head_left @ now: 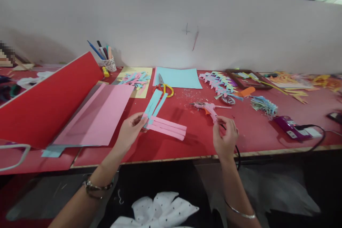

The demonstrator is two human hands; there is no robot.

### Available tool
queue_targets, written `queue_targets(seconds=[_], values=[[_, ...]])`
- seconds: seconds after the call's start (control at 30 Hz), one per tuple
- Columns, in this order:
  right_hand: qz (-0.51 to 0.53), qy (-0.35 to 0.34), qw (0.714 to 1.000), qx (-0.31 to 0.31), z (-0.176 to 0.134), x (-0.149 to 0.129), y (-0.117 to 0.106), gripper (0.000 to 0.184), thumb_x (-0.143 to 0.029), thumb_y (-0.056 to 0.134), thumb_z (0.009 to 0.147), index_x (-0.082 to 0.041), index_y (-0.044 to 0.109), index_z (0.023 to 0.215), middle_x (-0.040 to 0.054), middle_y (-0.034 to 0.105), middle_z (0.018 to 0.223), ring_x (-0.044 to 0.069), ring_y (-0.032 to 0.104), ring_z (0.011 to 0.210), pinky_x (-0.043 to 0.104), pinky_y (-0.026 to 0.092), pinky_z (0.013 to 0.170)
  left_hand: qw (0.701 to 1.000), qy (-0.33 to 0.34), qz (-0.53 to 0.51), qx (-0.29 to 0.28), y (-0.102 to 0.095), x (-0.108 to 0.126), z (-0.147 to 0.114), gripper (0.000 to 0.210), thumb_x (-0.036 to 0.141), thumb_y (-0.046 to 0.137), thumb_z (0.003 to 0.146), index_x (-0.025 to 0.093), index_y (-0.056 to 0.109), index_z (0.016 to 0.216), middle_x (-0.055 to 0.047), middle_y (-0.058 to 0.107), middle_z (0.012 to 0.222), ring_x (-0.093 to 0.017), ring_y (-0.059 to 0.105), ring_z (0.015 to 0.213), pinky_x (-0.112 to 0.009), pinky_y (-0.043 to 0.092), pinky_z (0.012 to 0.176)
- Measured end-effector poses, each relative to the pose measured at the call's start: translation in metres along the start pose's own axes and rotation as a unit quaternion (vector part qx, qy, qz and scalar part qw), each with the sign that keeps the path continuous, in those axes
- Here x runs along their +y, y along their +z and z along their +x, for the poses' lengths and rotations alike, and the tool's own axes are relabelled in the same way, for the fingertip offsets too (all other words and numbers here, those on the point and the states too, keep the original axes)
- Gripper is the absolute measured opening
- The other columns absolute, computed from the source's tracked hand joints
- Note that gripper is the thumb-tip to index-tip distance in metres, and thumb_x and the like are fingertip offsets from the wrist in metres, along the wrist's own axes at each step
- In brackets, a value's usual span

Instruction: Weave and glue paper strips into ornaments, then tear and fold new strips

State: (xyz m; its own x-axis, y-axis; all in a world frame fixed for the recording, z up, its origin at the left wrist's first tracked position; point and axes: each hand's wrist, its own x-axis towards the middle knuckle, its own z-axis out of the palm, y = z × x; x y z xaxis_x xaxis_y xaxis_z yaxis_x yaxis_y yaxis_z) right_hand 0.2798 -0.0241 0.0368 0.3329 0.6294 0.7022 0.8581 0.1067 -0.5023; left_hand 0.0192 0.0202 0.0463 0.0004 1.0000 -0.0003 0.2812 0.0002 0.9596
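**Paper strips [167, 127] in my left hand [133, 127], glue gun [210, 109] by my right hand [226, 134]**

I sit at a red table [197, 146], and both my arms reach over its front edge. My left hand is grasping the paper strips, with the thumb on top, at the place where the light blue ones and the pink ones meet. The blue ones point away from me, and the pink ones spread to the right, above the table.

My right hand has its fingers bent, and the fingertips are at the lower end of the handle of the glue gun. I cannot tell whether they grip it or only touch it. The nozzle of the glue gun points to the left.

Just beyond the blue ends, the scissors [165, 87] lie partly over a blue sheet [184, 78]. Left of this, small paper pieces [135, 78] are heaped on a yellow sheet [145, 71]. Nearer to my left arm there is a large pink sheet [107, 114], beside a raised red panel [58, 103]. Behind the glue gun I see zigzag paper chains [217, 82], and farther right lies a purple device [291, 128].
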Motion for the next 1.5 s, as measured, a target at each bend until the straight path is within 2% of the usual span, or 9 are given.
queue_targets(seconds=[0.07,0.13,0.27,0.4,0.63,0.77,0.87,1.23,1.5], values=[[-0.036,0.013,0.999,-0.028,-0.003,0.005,0.003,0.019,-0.027,0.039,0.077,-0.018,0.053,0.086,0.0055,0.059,0.081,0.018,0.054,0.077,0.034,0.035,0.075,0.999,-0.016,0.047,0.008,0.001,-0.010,-0.001,0.054,0.043,0.051,0.069,0.013,0.048,0.114,-0.003,0.065,0.077,-0.015,0.060,0.062,-0.028,0.049,0.058],[-0.109,0.032,0.991,-0.067,-0.006,0.009,0.007,0.023,-0.028,0.039,0.076,-0.017,0.053,0.092,0.0076,0.059,0.085,0.021,0.053,0.082,0.037,0.034,0.077,0.983,-0.014,0.184,0.004,0.000,-0.013,-0.006,0.056,0.035,0.050,0.072,0.014,0.039,0.123,-0.003,0.065,0.080,-0.017,0.061,0.067,-0.027,0.047,0.061],[-0.272,0.074,0.950,-0.136,-0.005,0.016,0.012,0.035,-0.032,0.044,0.076,-0.012,0.052,0.104,0.0145,0.057,0.096,0.029,0.048,0.091,0.041,0.034,0.074,0.888,-0.022,0.457,-0.039,-0.005,-0.007,-0.021,0.041,0.034,0.047,0.079,0.022,0.044,0.118,-0.001,0.065,0.080,-0.019,0.062,0.073,-0.024,0.041,0.054],[-0.310,0.076,0.933,-0.167,0.005,0.018,0.011,0.037,-0.031,0.045,0.078,-0.008,0.051,0.106,0.0168,0.055,0.098,0.028,0.048,0.090,0.034,0.037,0.066,0.841,0.031,0.535,-0.071,-0.010,-0.005,-0.025,0.025,0.033,0.045,0.082,0.022,0.055,0.104,-0.003,0.063,0.088,-0.019,0.061,0.084,-0.024,0.043,0.060],[-0.343,0.040,0.925,-0.161,0.009,0.029,0.024,0.034,-0.026,0.047,0.075,-0.008,0.054,0.102,0.0168,0.057,0.088,0.029,0.049,0.083,0.033,0.036,0.059,0.835,0.215,0.463,-0.205,0.018,0.008,0.003,0.030,0.023,0.050,0.080,0.018,0.052,0.110,-0.007,0.053,0.105,-0.018,0.056,0.093,-0.027,0.045,0.075],[-0.318,0.031,0.939,-0.127,0.006,0.037,0.031,0.030,-0.025,0.044,0.076,-0.011,0.054,0.101,0.0158,0.056,0.084,0.028,0.049,0.080,0.035,0.036,0.059,0.829,0.219,0.448,-0.254,0.041,0.011,0.015,0.034,0.026,0.054,0.078,0.018,0.051,0.111,-0.008,0.048,0.110,-0.017,0.058,0.083,-0.027,0.045,0.068],[-0.308,0.058,0.938,-0.147,0.007,0.037,0.031,0.030,-0.025,0.045,0.077,-0.010,0.053,0.102,0.0168,0.054,0.088,0.029,0.049,0.085,0.036,0.037,0.063,0.833,0.211,0.429,-0.279,0.049,0.007,0.019,0.027,0.024,0.052,0.079,0.018,0.054,0.105,-0.006,0.049,0.106,-0.015,0.058,0.078,-0.025,0.043,0.063],[-0.299,0.052,0.944,-0.129,0.007,0.036,0.033,0.026,-0.022,0.041,0.076,-0.012,0.054,0.097,0.0148,0.054,0.083,0.027,0.048,0.081,0.035,0.036,0.061,0.889,0.213,0.336,-0.228,0.050,0.002,0.020,0.014,0.028,0.050,0.081,0.017,0.051,0.073,0.001,0.054,0.076,-0.011,0.050,0.061,-0.023,0.034,0.055],[-0.287,0.034,0.951,-0.107,0.005,0.040,0.034,0.026,-0.023,0.039,0.076,-0.013,0.054,0.094,0.0140,0.054,0.083,0.026,0.048,0.079,0.035,0.037,0.061,0.907,0.238,0.258,-0.232,0.043,0.003,0.036,0.021,0.031,0.048,0.082,0.017,0.061,0.073,0.000,0.058,0.072,-0.011,0.052,0.065,-0.023,0.037,0.060]])
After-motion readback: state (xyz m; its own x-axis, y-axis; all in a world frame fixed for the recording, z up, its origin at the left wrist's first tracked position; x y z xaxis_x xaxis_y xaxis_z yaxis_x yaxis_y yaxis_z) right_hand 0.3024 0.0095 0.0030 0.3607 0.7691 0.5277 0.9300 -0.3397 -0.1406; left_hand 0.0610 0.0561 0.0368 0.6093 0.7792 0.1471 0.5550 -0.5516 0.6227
